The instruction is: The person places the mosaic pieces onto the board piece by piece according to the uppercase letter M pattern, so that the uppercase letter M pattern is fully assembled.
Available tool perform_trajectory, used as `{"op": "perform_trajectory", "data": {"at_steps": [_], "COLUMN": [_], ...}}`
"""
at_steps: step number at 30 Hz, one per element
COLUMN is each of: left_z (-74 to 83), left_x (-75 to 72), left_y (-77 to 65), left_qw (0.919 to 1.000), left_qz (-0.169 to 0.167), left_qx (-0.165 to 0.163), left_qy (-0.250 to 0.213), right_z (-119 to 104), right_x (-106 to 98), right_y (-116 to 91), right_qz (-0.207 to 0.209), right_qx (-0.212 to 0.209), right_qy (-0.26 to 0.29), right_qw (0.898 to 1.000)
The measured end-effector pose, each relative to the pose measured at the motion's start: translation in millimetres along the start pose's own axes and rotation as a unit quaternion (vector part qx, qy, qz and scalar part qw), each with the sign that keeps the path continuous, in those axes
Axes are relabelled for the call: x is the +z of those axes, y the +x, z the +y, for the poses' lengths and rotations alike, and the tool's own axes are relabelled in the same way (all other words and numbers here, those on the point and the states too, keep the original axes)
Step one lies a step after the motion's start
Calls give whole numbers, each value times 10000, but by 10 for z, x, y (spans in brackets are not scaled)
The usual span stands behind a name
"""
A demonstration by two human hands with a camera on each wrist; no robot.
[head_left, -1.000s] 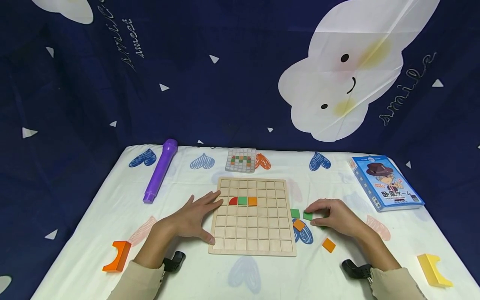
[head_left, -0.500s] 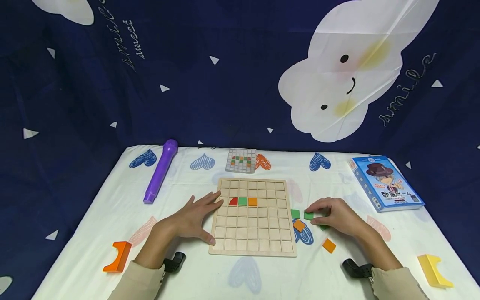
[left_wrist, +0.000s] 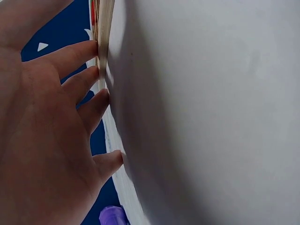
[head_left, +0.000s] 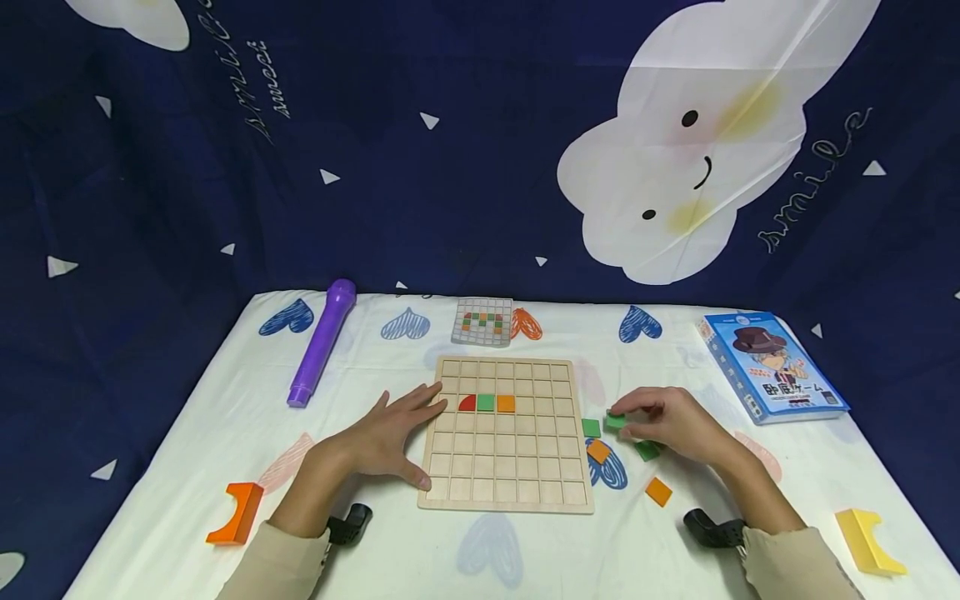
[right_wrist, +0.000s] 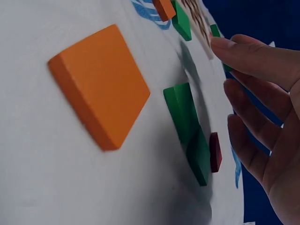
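Observation:
My left hand point(head_left: 386, 437) rests with fingers spread along the left edge of a wooden grid board point(head_left: 505, 467); its fingertips meet the board's side in the left wrist view. One row of the board holds a red quarter-round tile point(head_left: 467, 403), a green square tile point(head_left: 486, 403) and an orange square tile point(head_left: 506, 403). Right of the board, my right hand point(head_left: 675, 421) pinches another green tile point(head_left: 615, 422) between thumb and fingers, just over the cloth. Beneath that hand, the right wrist view shows two green tiles point(right_wrist: 182, 110) and a red piece point(right_wrist: 215, 152).
Loose by the board's right edge lie a green tile point(head_left: 591, 427) and an orange one point(head_left: 597, 452); another orange tile point(head_left: 658, 492) is nearer. Behind stands a pattern card point(head_left: 482, 322). A purple microphone-shaped tube point(head_left: 322, 342), blue box point(head_left: 776, 367), orange block point(head_left: 234, 513) and yellow block point(head_left: 868, 542) lie around.
My right hand has risen slightly with the green tile in its pinch, uncovering more of a green tile beneath. The left hand and board stay put.

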State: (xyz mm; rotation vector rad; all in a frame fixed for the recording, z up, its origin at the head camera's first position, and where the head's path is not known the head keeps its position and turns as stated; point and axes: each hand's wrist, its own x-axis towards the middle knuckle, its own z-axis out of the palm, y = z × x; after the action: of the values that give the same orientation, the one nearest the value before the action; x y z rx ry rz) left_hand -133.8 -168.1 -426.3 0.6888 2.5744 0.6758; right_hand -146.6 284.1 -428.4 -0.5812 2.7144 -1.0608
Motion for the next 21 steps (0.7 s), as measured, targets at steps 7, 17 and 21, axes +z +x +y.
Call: {"op": "perform_trajectory", "data": {"at_steps": [7,17,21], "left_z": [-5,-27,-34], "left_x": [-3,12,32], "left_y": [-1,-21,-24], "left_qw": [10000,10000,10000], "left_qz": [-6,9,25], "left_qx": [-25,44,45], "left_qy": [16,-49,-57], "right_z": [-33,-118,-162], "right_x": [33,124,147], "right_y": [94,233,270], "right_qz": [0,-111,-98], "right_qx": [-100,-210,-235], "right_qy": [137,392,354], "right_qw": [9999,9989,9990]}}
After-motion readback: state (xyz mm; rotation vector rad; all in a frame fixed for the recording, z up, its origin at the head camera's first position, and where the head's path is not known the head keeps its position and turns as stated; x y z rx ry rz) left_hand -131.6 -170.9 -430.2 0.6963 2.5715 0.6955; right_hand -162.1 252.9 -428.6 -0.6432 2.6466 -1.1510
